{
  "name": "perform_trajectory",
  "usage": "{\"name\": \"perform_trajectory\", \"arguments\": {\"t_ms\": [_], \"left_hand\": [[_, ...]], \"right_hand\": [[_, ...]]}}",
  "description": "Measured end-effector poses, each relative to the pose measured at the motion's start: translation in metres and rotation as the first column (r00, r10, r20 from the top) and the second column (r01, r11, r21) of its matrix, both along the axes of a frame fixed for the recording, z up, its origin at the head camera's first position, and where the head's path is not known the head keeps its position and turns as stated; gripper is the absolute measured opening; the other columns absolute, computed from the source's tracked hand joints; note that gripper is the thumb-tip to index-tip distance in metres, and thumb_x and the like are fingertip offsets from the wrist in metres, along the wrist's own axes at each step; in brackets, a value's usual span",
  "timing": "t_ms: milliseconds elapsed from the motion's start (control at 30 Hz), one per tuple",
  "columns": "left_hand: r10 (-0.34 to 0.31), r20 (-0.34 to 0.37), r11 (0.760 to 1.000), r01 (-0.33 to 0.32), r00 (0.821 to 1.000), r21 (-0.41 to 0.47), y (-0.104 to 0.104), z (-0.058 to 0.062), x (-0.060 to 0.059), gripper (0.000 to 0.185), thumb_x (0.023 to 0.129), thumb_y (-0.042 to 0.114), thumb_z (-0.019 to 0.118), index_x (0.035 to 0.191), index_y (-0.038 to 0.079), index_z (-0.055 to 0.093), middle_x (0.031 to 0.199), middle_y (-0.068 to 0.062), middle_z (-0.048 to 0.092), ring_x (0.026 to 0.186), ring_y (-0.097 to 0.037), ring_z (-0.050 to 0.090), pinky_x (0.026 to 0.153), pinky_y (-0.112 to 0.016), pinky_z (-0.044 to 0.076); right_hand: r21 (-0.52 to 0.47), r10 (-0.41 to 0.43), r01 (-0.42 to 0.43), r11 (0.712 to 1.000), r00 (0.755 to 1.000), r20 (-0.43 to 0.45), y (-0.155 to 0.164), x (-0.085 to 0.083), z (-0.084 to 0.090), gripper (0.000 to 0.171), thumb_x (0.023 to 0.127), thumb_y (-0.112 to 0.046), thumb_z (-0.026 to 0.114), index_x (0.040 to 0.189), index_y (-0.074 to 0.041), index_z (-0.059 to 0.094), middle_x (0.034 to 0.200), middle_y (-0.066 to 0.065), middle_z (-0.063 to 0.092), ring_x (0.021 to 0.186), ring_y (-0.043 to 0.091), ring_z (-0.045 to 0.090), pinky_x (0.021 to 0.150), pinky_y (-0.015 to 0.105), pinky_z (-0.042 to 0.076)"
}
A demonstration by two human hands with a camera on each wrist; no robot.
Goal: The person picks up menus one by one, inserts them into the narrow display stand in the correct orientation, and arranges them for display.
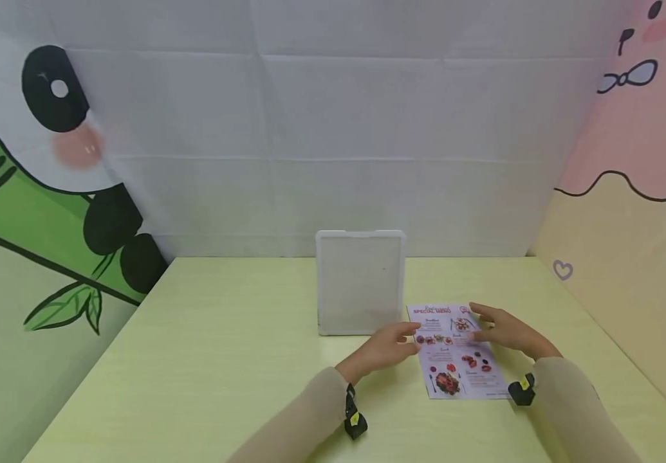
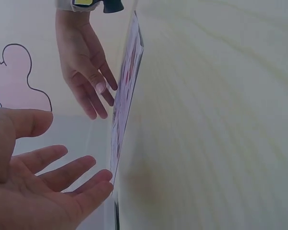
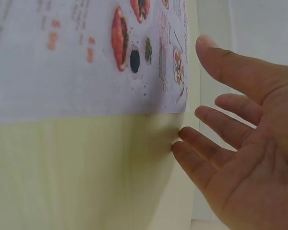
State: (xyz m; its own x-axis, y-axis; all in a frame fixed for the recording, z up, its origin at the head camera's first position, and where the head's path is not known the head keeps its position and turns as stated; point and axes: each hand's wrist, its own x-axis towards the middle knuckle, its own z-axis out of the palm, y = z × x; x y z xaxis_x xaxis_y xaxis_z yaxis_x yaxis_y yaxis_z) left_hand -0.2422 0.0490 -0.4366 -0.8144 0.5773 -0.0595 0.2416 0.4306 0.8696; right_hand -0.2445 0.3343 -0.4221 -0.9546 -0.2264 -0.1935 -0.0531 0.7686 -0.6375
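We see the menu sheet [image 1: 455, 350] lying flat on the table [image 1: 222, 360], its long axis running away from us with the title end farthest, while our left hand [image 1: 387, 347] and right hand [image 1: 503, 331] flank it, fingers relaxed, grip holding nothing.

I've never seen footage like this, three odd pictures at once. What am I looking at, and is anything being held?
No machine here: a person wears three cameras. The wide picture comes from the head, looking down at a pale green table. The other two come from cameras strapped to each wrist, so they show the palms very close.

On the table lies a printed menu; behind it stands a clear upright holder. The left hand reaches the menu's left edge, the right hand hovers at its right edge. Both have relaxed, open fingers; neither grips anything.
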Motion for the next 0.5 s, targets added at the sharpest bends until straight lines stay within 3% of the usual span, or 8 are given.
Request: {"name": "perform_trajectory", "arguments": {"t_ms": [167, 333, 500], "left_hand": [[0.005, -0.078, 0.996, -0.012, 0.997, -0.093, 0.017, -0.005, -0.005, 0.051, 0.094, 0.025, 0.059, 0.142, 0.013, 0.047, 0.144, -0.008, 0.05, 0.132, -0.028, 0.047, 0.105, -0.041, 0.043], [0.004, -0.139, 0.99, -0.024, 0.99, -0.14, 0.029, -0.005, -0.008, 0.055, 0.091, 0.019, 0.062, 0.143, 0.008, 0.044, 0.142, -0.011, 0.051, 0.132, -0.026, 0.047, 0.108, -0.038, 0.04], [-0.026, -0.205, 0.966, -0.028, 0.978, -0.257, 0.038, -0.006, -0.009, 0.064, 0.087, 0.012, 0.066, 0.145, 0.004, 0.04, 0.143, -0.011, 0.05, 0.131, -0.024, 0.047, 0.112, -0.037, 0.028]], "right_hand": [[0.032, 0.002, -0.001, 0.999, 1.0, -0.018, 0.002, -0.001, -0.001, 0.079, 0.088, -0.03, 0.068, 0.148, 0.003, 0.028, 0.142, 0.039, 0.035, 0.129, 0.057, 0.034, 0.098, 0.068, 0.036], [0.03, 0.007, -0.006, 1.0, 1.0, -0.027, 0.003, -0.001, -0.003, 0.076, 0.087, -0.024, 0.068, 0.147, 0.002, 0.03, 0.145, 0.038, 0.03, 0.13, 0.059, 0.03, 0.101, 0.069, 0.032], [0.052, 0.003, -0.003, 0.999, 1.0, -0.008, 0.002, -0.002, -0.009, 0.078, 0.086, -0.023, 0.07, 0.149, -0.002, 0.029, 0.148, 0.037, 0.026, 0.13, 0.058, 0.03, 0.103, 0.07, 0.028]]}}
